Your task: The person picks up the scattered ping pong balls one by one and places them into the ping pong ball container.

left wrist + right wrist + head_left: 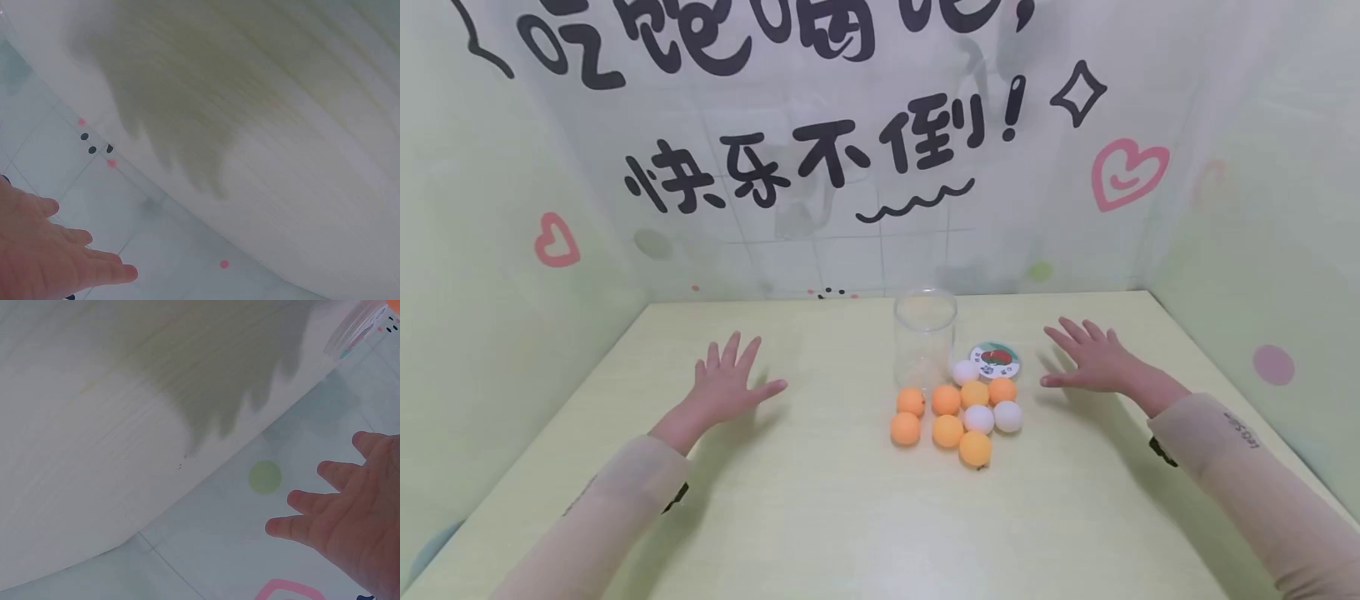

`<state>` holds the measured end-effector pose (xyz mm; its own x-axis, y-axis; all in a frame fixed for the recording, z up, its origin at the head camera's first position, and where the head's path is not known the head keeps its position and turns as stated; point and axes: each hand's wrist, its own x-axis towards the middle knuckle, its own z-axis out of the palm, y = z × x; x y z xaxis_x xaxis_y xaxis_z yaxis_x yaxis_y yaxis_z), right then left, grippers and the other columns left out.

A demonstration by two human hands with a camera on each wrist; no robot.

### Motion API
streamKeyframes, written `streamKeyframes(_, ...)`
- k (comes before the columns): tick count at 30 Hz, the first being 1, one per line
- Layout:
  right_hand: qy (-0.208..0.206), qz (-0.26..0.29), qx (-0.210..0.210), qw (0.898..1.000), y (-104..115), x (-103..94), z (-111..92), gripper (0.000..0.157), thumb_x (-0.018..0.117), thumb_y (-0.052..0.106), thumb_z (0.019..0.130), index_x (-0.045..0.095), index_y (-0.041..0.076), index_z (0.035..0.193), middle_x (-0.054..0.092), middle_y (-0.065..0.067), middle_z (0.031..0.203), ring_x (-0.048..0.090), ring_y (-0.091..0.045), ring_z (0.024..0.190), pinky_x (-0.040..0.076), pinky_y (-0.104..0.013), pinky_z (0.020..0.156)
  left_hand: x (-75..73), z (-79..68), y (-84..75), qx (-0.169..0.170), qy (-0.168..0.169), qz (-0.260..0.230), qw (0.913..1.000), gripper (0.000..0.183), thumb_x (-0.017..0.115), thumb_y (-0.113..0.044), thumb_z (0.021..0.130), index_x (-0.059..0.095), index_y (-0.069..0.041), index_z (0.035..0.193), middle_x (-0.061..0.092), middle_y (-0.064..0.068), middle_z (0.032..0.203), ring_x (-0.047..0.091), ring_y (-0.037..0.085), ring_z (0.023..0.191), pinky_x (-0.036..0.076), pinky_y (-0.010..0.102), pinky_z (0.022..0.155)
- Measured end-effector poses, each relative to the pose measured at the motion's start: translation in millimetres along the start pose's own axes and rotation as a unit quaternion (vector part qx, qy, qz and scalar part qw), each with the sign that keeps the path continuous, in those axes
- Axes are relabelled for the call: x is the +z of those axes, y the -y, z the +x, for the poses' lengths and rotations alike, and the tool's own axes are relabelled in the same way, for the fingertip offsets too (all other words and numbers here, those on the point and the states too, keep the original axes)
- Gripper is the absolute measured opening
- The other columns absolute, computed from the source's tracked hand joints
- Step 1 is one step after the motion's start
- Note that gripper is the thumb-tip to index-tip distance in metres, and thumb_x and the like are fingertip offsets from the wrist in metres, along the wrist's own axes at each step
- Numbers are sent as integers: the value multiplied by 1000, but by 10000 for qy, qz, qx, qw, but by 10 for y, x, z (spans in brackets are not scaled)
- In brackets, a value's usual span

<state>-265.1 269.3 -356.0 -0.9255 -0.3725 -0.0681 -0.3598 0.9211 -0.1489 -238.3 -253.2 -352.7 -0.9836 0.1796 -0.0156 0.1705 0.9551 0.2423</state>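
Note:
My left hand [724,385] is spread over the left part of the table, its fingers straight and holding nothing. On the other side, my right hand [1092,358] also spreads its fingers, apart from everything, just right of a round lid [996,360] with a printed picture. A clear jar [925,342] stands upright near the back of the table. In front of it lie several orange ping-pong balls [947,432] and a few white ping-pong balls [1008,416], grouped loosely together. Both wrist views show the fingers extended above their shadows on the table.
The pale table [820,500] meets a back wall [775,258] with printed lettering and hearts. Walls also rise along its left and right sides. A pale sleeve [617,500] covers the left forearm, and a matching sleeve [1240,467] covers the right.

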Motion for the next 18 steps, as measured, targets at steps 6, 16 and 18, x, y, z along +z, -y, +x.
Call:
streamKeyframes(6,-14,55,-70,10000,15,-30,-17,93,56,60,80,21,0,143,12,-30,146,10,-57,128,8,-73,97,3,37,-59,39,-13,-30,10000,94,47,-63,84,12,-2,145,-2,30,148,-6,59,128,2,72,98)
streamKeyframes(16,-237,401,-367,9982,177,-82,-149,91,59,58,78,25,4,143,18,-27,146,19,-51,129,13,-66,103,-26,190,-270,329,-183,-674,9970,89,47,-58,87,10,-2,146,3,28,149,3,56,131,10,71,99)
streamKeyframes(18,-316,510,-446,9972,214,-77,-181,90,61,57,78,26,5,143,21,-26,146,24,-48,129,15,-63,104,-34,237,-340,377,-215,-1001,9940,89,48,-57,87,9,-3,146,3,26,150,4,51,133,11,67,102)
